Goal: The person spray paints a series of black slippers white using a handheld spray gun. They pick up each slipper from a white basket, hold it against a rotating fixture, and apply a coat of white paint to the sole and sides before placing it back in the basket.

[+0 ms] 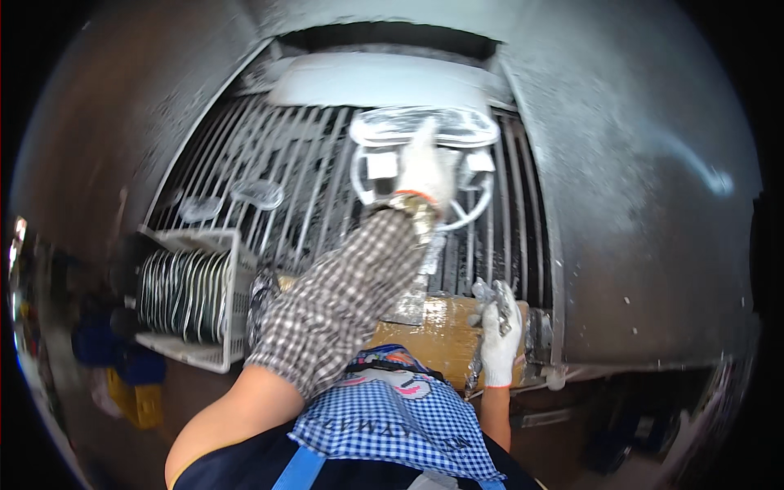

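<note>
My left hand [420, 167], in a white glove below a checked sleeve, reaches far over a slatted grate. Its blurred fingers lie over a long, silvery-white piece [384, 128] with rounded ends; whether they grip it is unclear. Under that hand shows a white ring-shaped frame [477, 214] with pale blocks on both sides. My right hand [500, 339], also gloved in white, is closed round a grey, plastic-wrapped tool [486, 292] near the grate's front right. The tool's exact kind is hidden by the glove and wrapping.
Dark grey walls enclose the grate [302, 147], dusted with white. A pale panel [380, 80] lies across the back. Two clear oval pieces, one a lens-like shape [258, 193], lie at left. A white crate [235, 306] holds a row of dark plates. Brown cardboard [437, 327] lines the front.
</note>
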The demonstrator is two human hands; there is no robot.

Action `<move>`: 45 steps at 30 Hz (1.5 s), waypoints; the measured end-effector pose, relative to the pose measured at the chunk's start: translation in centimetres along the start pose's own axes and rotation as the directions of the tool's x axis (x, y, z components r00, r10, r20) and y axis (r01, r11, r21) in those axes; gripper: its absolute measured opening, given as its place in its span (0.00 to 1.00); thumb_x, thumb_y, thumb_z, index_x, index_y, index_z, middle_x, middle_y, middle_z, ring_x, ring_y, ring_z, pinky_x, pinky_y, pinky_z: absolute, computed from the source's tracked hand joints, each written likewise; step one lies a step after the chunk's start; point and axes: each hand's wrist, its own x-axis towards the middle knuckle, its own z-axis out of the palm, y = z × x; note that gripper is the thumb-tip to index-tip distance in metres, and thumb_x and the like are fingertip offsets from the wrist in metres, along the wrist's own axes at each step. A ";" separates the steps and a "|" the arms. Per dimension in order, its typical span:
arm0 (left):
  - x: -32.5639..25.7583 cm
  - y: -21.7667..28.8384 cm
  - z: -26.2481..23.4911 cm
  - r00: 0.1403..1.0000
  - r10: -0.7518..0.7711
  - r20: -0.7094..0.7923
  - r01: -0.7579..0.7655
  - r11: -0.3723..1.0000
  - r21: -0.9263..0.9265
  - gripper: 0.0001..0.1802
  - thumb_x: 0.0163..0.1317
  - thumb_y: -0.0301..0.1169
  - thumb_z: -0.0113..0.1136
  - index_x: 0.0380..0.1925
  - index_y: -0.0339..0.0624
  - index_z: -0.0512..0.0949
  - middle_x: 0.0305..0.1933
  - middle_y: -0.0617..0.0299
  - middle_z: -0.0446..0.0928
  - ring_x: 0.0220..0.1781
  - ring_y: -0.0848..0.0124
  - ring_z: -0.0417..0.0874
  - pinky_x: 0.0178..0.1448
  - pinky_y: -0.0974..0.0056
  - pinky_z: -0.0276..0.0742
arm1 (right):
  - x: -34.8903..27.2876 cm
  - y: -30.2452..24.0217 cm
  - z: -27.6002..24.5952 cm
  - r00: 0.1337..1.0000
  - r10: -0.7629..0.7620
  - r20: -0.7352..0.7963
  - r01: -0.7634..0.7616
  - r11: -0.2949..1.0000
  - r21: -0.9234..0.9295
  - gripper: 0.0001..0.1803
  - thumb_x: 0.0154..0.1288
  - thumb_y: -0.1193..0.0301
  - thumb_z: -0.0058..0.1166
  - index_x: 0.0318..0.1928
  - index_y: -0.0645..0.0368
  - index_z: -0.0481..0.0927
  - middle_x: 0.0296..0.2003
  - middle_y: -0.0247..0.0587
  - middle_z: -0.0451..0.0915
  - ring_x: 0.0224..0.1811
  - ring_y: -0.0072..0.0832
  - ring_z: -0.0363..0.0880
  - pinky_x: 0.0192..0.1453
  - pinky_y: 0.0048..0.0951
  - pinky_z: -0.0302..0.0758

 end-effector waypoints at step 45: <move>-12.7 -2.5 -36.0 0.812 -0.372 -0.449 0.481 0.862 0.157 0.18 0.71 0.36 0.70 0.54 0.37 0.84 0.46 0.60 0.87 0.44 0.72 0.86 0.48 0.66 0.82 | -1.9 0.9 3.9 0.948 0.277 0.158 -0.227 0.934 -0.278 0.31 0.82 0.68 0.54 0.79 0.67 0.67 0.44 0.38 0.82 0.40 0.21 0.81 0.45 0.26 0.80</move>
